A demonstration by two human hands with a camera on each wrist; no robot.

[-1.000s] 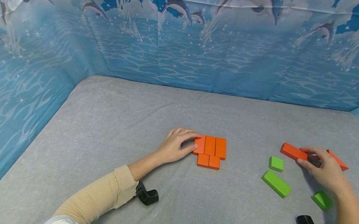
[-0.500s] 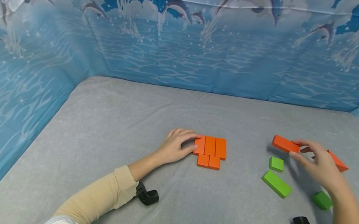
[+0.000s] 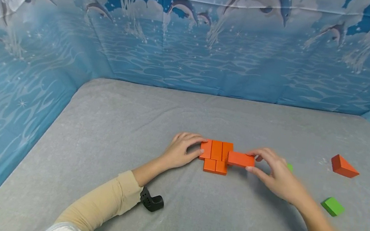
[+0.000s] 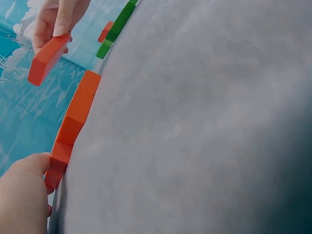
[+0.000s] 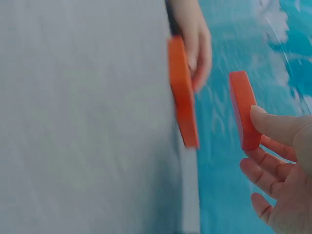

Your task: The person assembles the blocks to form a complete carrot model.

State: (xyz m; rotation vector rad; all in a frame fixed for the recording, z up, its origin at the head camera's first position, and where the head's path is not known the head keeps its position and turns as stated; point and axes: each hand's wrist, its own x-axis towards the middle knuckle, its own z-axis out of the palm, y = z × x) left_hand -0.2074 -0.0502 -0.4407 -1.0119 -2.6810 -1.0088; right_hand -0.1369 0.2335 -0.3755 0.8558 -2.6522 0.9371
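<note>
In the head view, several orange blocks (image 3: 216,150) lie flat side by side, a longer row above two shorter blocks. My left hand (image 3: 181,150) holds the leftmost block (image 3: 205,149) at its left side, thumb low and fingers at the top corner. The left wrist view shows the left thumb (image 4: 34,163) against that end block (image 4: 57,163). My right hand (image 3: 279,175) pinches a red-orange rectangular block (image 3: 241,159) between thumb and fingers. This held block overlaps the group's right edge in the head view, and the right wrist view shows it raised above the grey surface (image 5: 87,117).
On the right lie a red-orange triangular block (image 3: 343,166) and a green block (image 3: 333,206). Another green block (image 3: 290,167) peeks out behind the right hand, which hides more. A blue dolphin-print curtain (image 3: 195,52) stands behind the grey cloth (image 3: 157,107).
My right hand has lifted the red-orange block and carried it left from the right-hand pieces to the orange group. The left hand and the group have stayed put.
</note>
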